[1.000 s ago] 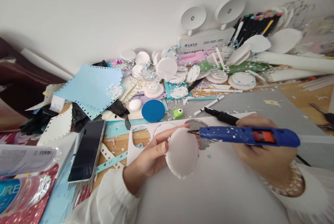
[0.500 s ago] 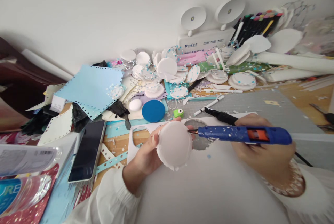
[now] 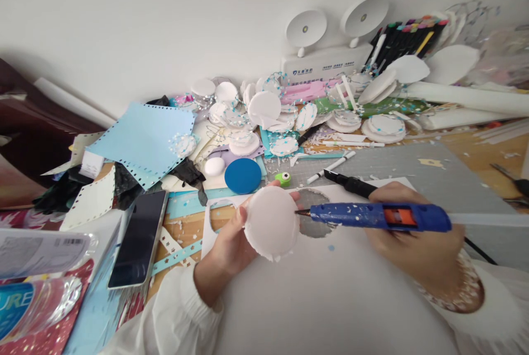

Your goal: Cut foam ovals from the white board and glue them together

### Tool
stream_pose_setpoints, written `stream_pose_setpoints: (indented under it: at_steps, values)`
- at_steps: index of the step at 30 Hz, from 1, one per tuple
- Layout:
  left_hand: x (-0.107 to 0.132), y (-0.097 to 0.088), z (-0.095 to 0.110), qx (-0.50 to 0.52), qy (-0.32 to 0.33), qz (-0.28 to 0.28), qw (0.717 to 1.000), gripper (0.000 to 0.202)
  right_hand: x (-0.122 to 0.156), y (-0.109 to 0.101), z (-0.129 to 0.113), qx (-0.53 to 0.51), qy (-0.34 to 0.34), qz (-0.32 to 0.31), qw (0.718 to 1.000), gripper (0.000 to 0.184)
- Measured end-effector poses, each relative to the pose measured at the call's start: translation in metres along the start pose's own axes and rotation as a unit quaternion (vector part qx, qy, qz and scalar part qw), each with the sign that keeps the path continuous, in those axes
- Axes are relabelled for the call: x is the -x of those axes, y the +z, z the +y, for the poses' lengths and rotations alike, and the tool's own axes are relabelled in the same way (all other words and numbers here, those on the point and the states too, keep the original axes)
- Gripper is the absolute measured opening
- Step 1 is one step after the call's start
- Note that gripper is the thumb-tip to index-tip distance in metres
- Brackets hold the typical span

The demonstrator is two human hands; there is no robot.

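Currently at the rim: the pointed tip of the blue glue tool (image 3: 351,215) meets, or very nearly meets, the right edge of the white disc (image 3: 271,222); from where I stand I can't tell contact from a thin gap. I'd judge the step in hand to be work along that edge.
Next touch: it seems to call for a steady disc and a light, level tip, perhaps with the disc turned bit by bit.
Disc's place: just below the middle of the frame, held up over the white sheet (image 3: 330,300).
Disc's looks: round, pale and plain across its face, but ragged round the rim, with small crumbs hanging at the bottom.
Left hand (image 3: 231,245): centre left, pinching the disc, thumb at its left edge and fingers behind.
Right hand (image 3: 417,250): right of the frame, curled round the glue tool, the exact grip partly hidden.
Black handle (image 3: 349,183): juts out past the right hand; held or merely lying there, I can't tell.
Behind the disc: a blue round piece (image 3: 242,176) and a green punch (image 3: 282,179), near the frame's middle.
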State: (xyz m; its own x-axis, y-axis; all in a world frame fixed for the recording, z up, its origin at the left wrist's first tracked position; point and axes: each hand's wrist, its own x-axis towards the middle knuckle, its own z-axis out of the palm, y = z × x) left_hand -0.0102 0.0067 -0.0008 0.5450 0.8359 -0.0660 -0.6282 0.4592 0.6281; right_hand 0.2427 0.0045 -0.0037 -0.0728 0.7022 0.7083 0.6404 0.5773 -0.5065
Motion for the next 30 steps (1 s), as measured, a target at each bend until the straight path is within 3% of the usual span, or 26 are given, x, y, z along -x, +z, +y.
stream_pose_setpoints:
  at_steps: [10,23,30]
  values:
    - [-0.001,0.001,0.004,0.041,0.006,0.026,0.999,0.061,-0.001,0.000,-0.006,-0.022,0.017,-0.017,0.999,0.022]
    - [-0.003,0.001,0.002,0.042,0.011,0.051,0.998,0.077,-0.004,-0.002,-0.014,-0.075,-0.004,-0.046,0.996,0.022]
    - [-0.003,0.001,0.000,0.053,0.004,0.048,0.997,0.072,-0.001,-0.002,-0.012,-0.114,0.011,-0.076,0.991,0.027]
